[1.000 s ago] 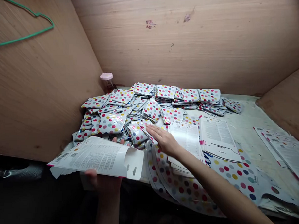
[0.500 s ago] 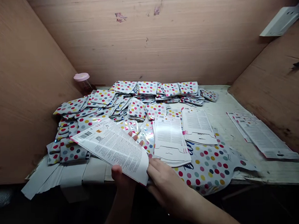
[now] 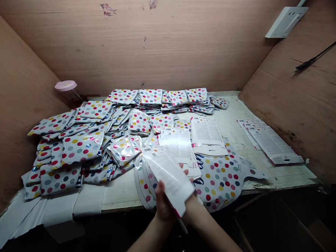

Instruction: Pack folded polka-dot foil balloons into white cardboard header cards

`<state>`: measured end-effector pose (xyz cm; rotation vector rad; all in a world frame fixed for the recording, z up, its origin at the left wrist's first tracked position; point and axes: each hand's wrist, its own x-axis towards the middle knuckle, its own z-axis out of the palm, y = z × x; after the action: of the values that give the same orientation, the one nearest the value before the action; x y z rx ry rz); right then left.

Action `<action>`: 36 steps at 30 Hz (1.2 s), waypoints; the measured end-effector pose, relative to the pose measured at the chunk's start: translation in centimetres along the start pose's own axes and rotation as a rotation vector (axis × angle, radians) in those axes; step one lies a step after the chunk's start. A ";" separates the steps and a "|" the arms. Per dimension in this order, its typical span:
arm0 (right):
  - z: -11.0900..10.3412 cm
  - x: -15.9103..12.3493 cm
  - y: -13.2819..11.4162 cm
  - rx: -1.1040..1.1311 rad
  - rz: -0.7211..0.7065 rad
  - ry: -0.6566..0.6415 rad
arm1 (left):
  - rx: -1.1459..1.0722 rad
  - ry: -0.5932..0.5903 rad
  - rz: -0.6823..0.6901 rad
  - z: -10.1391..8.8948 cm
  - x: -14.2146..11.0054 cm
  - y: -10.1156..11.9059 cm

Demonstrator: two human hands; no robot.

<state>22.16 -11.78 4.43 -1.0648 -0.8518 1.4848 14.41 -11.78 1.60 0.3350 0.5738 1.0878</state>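
Note:
My left hand (image 3: 163, 204) is closed around a white printed cardboard sleeve (image 3: 171, 173), thumb on its near-left face and fingertips showing past its right edge. The sleeve slants above the table edge, its bottom end toward me. At that lower end is my right hand (image 3: 193, 209); its fingers are hidden by the sleeve, and whether they are inside or behind it I cannot tell. Just beyond lies a stack of similar printed sleeves (image 3: 182, 144), with another stack (image 3: 209, 135) to its right. Beneath them spreads a polka-dot plastic sheet (image 3: 222, 183).
Folded polka-dot packets (image 3: 82, 149) are heaped at left and along the back. More printed sleeves (image 3: 271, 140) lie at right. A pink-lidded bottle (image 3: 66, 87) stands back left. White paper strips (image 3: 62, 205) overhang the front edge. Wooden panels (image 3: 143, 42) enclose the table.
The sleeve has moved right and turned more lengthwise toward me. My right hand has gone further under or into its lower end. The camera view has shifted right.

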 end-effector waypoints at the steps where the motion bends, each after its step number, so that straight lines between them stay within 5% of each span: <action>1: -0.6 -0.6 -0.3 -0.088 -0.037 -0.055 | -0.008 0.017 0.007 -0.4 0.5 0.5; 5: -4.5 -3.4 -1.2 -0.628 -0.304 -0.326 | 0.189 0.167 0.004 -2.2 2.8 2.8; 8: -7.6 -3.1 0.2 -0.844 -0.446 0.019 | 0.508 0.210 0.095 -3.1 3.4 2.3; 11: -9.8 -0.7 2.8 -0.956 -0.482 0.183 | 1.187 0.271 0.448 -3.6 2.8 1.1; 13: -10.5 0.6 4.3 -0.998 -0.495 0.163 | 1.651 0.151 0.632 -4.0 2.2 0.9; 16: -10.7 1.2 5.3 -1.052 -0.528 0.138 | 2.028 -0.300 0.565 -4.7 1.5 1.8; 19: -10.3 0.8 5.4 -1.106 -0.560 0.106 | 2.152 -0.455 0.440 -5.4 1.2 2.9; 36: -9.3 0.9 5.6 -1.248 -0.509 0.130 | 2.243 -0.484 0.436 -6.2 1.2 2.6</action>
<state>28.93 -12.13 -4.08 -1.5974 -1.8638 0.3314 9.23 -9.64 -2.37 2.6392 1.0792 0.2041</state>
